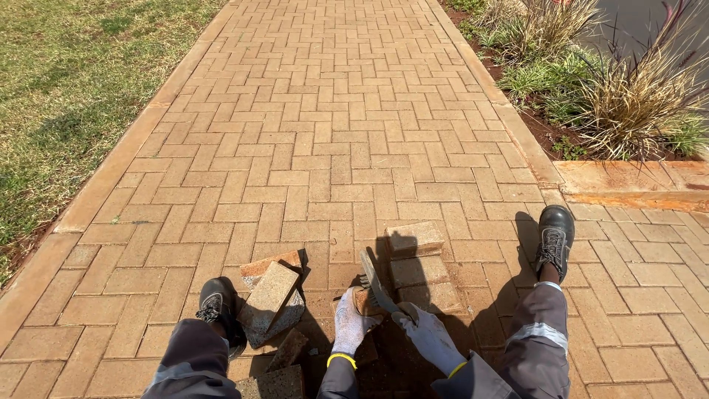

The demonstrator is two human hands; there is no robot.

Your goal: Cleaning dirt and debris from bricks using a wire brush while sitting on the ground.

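Note:
I sit on a brick path with my legs spread. My left hand point(348, 324), in a grey glove, rests on a loose orange paver point(363, 299) in the paving between my legs. My right hand point(428, 336), also gloved, grips the handle of a dark flat tool point(375, 282) whose blade points up and away over that paver. Lifted pavers point(417, 262) are stacked just to the right of the tool. More loose pavers point(270, 299) lie piled by my left boot.
My left boot point(216, 307) and right boot point(554, 238) flank the work spot. A concrete kerb point(118, 159) and grass point(59, 89) run along the left. A planting bed with grasses point(628, 96) lies at the right behind a kerb point(635, 181).

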